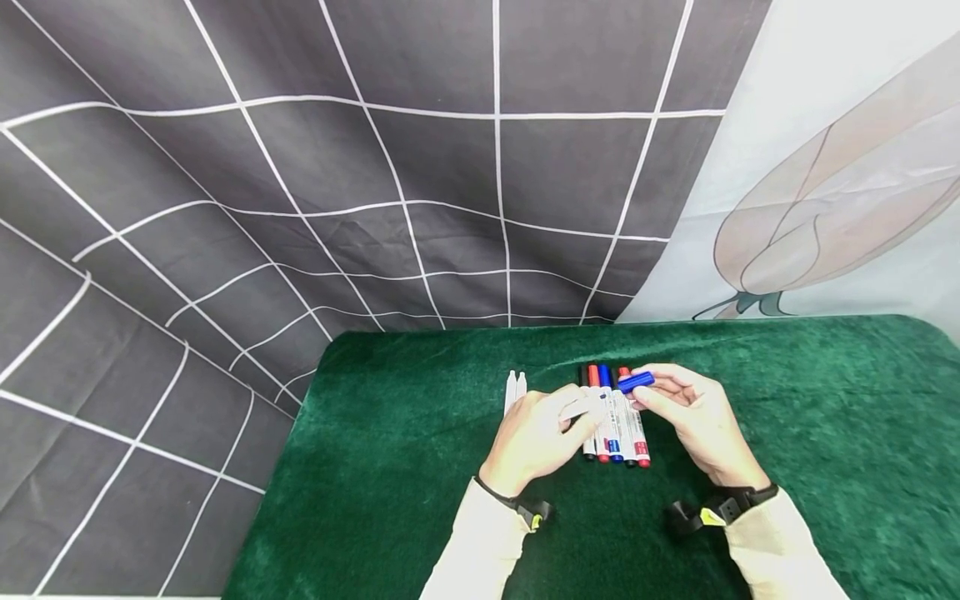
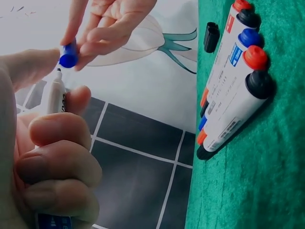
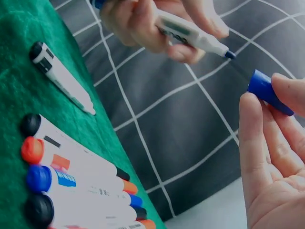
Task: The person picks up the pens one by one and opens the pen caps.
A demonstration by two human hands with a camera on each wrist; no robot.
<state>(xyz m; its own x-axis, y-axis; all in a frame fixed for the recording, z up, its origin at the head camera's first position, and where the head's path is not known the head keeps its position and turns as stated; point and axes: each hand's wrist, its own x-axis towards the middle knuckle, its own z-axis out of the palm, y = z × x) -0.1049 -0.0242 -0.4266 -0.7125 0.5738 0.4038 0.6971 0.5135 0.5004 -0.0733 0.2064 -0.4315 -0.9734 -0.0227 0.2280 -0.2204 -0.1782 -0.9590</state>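
My left hand [image 1: 534, 435] grips a white marker [image 3: 190, 36] with curled fingers, its bare dark blue tip pointing toward the right hand. Between the thumb and fingers of my right hand [image 1: 701, 412] is a blue cap [image 3: 268, 93], pinched with its open end facing the tip. In the right wrist view a small gap separates tip and cap. Below the hands, a row of capped markers [image 2: 228, 90] with black, red and blue ends lies side by side on the green cloth. Part of this row is hidden by my left hand in the head view.
Two uncapped white markers [image 1: 512, 390] lie left of the row, partly behind the left hand. A loose black cap [image 2: 211, 37] rests on the green cloth [image 1: 390, 450] beside the row. Grey gridded fabric [image 1: 450, 158] hangs behind the table.
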